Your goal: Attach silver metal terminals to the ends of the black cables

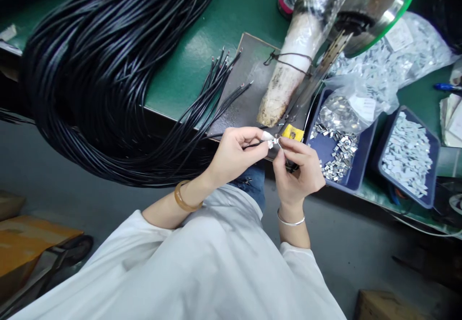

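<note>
My left hand (240, 152) is closed in a pinch on the end of a black cable (252, 145), with white tape on one fingertip. Opposite it, my right hand (298, 168) pinches a small shiny metal piece (276, 141) at the cable's tip; its exact shape is too small to make out. Both hands meet just in front of the table edge, beside a yellow block (293, 133). A large bundle of black cables (94, 79) hangs over the edge on the left, its stripped ends (225, 62) resting on a grey plate (249, 65).
Above the hands a fume duct wrapped in plastic (288, 65) slants down. To the right stand a blue bin of metal clips (366, 159) and a blue bin of pale small parts (435, 166). Plastic bags of parts (420, 45) lie behind them. Cardboard boxes (32, 238) sit lower left.
</note>
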### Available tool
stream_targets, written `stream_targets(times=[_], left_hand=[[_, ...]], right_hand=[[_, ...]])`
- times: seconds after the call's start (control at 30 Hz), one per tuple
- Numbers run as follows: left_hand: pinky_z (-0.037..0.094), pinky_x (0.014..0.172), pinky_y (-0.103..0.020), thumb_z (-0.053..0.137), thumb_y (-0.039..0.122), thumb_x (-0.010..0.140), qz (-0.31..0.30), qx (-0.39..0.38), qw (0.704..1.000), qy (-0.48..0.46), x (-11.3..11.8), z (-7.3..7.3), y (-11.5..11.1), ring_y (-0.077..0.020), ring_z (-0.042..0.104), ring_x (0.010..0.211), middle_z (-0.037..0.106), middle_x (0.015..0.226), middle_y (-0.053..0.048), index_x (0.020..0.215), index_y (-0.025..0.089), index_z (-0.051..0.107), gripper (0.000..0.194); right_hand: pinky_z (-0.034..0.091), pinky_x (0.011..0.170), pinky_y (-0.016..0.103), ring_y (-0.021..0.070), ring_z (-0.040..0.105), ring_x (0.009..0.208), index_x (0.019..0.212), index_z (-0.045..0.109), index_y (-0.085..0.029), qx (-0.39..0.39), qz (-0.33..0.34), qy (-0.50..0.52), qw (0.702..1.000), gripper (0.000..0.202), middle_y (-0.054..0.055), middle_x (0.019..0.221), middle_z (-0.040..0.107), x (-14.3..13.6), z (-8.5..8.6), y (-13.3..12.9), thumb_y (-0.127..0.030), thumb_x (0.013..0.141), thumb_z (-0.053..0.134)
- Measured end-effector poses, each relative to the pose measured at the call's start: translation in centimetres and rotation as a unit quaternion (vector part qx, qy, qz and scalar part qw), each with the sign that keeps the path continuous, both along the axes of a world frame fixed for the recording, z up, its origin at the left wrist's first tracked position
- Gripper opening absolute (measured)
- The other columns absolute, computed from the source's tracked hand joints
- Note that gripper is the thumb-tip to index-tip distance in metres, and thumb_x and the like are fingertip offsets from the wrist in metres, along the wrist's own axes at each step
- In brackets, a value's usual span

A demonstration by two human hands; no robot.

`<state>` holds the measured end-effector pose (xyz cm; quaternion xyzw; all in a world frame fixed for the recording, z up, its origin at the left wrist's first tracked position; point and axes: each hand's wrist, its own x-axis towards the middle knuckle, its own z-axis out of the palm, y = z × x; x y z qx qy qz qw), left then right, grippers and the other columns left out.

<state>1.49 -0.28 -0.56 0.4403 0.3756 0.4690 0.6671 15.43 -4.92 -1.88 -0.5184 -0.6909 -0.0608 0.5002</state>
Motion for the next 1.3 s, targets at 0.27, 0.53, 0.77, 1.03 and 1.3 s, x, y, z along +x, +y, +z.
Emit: stream_targets(times=[0.27, 0.53, 0.77, 1.03, 1.3], left_hand=[[0.046, 0.053, -0.015, 0.075, 0.013, 0.070, 0.023, 0.020, 0.999, 0.011, 0.1, 0.5, 0.4, -0.0070, 0.058, 0.056, 0.068, 0.061, 0.001, 0.071, 0.012, 0.076, 0.001], [0.049, 0.056, -0.017, 0.072, 0.016, 0.073, 0.018, 0.036, 0.999, 0.033, -0.1, 0.5, 0.3, -0.0091, 0.061, 0.059, 0.071, 0.065, -0.001, 0.074, 0.013, 0.078, 0.006], [0.045, 0.052, -0.017, 0.071, 0.018, 0.075, 0.017, 0.070, 0.994, 0.079, -0.3, 0.1, 0.2, -0.0073, 0.056, 0.054, 0.067, 0.062, 0.000, 0.076, 0.013, 0.078, 0.008], [0.039, 0.047, -0.016, 0.071, 0.018, 0.076, 0.026, 0.099, 0.990, 0.102, -0.5, 0.6, 0.1, -0.0066, 0.051, 0.051, 0.061, 0.059, 0.001, 0.075, 0.013, 0.076, 0.007], [0.041, 0.050, -0.018, 0.071, 0.018, 0.077, 0.012, 0.081, 0.991, 0.105, -0.4, 0.0, 0.1, -0.0070, 0.051, 0.052, 0.059, 0.057, 0.001, 0.071, 0.014, 0.073, 0.008]], right_hand=[[0.063, 0.082, 0.033, 0.0168, 0.074, 0.093, 0.092, 0.062, -0.021, 0.007, -0.010, -0.005, 1.000, 0.020, 0.004, 0.103, 0.077, -0.1, 0.5, 0.5, -0.006, 0.082, 0.070], [0.065, 0.079, 0.032, 0.0168, 0.074, 0.094, 0.091, 0.061, -0.021, -0.007, 0.003, 0.009, 1.000, 0.021, 0.004, 0.107, 0.075, -0.2, 0.7, 0.3, -0.005, 0.081, 0.070], [0.063, 0.080, 0.032, 0.0155, 0.074, 0.090, 0.092, 0.065, -0.022, -0.022, -0.011, 0.004, 1.000, 0.020, 0.002, 0.099, 0.076, -0.1, 0.8, 0.3, -0.006, 0.081, 0.072], [0.064, 0.078, 0.030, 0.0155, 0.073, 0.092, 0.091, 0.064, -0.021, -0.013, 0.000, 0.035, 0.999, 0.022, 0.003, 0.102, 0.076, -0.4, 0.9, 0.3, -0.005, 0.079, 0.073], [0.062, 0.081, 0.028, 0.0135, 0.073, 0.090, 0.091, 0.064, -0.021, -0.035, -0.012, 0.016, 0.999, 0.018, 0.002, 0.099, 0.076, -0.1, 0.5, 0.2, -0.007, 0.082, 0.072]])
